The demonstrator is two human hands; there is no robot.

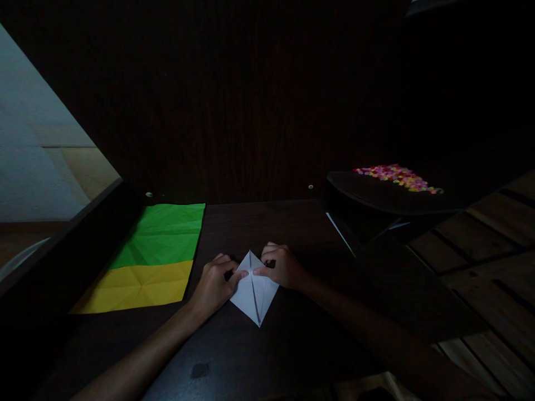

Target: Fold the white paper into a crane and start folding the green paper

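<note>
The thumbs of the left hand (217, 278) and the right hand (283, 267) press on the upper face of a folded white paper (258, 301), their tips near each other on either side of its lengthwise seam. The other fingers of both hands curl at the two upper edges, so each hand grips the paper between thumb and bent fingers (how far the fingertips reach underneath is hidden). The paper is kite-shaped, one corner pointing away from the person and another toward them, and sits low over the dark tabletop (238, 356), between the hands. A narrow gap runs down its middle seam.

Left of the left hand, well apart from the white paper, creased green paper (163, 234) and yellow paper (150, 283) lie adjoining, the green farther away. Beyond the hands rises a dark wooden panel (251, 111). Off to the right, a dark curved surface (346, 184) bears a heap of small pink, red and yellow pieces (397, 175); past it are wooden slats (493, 239).
</note>
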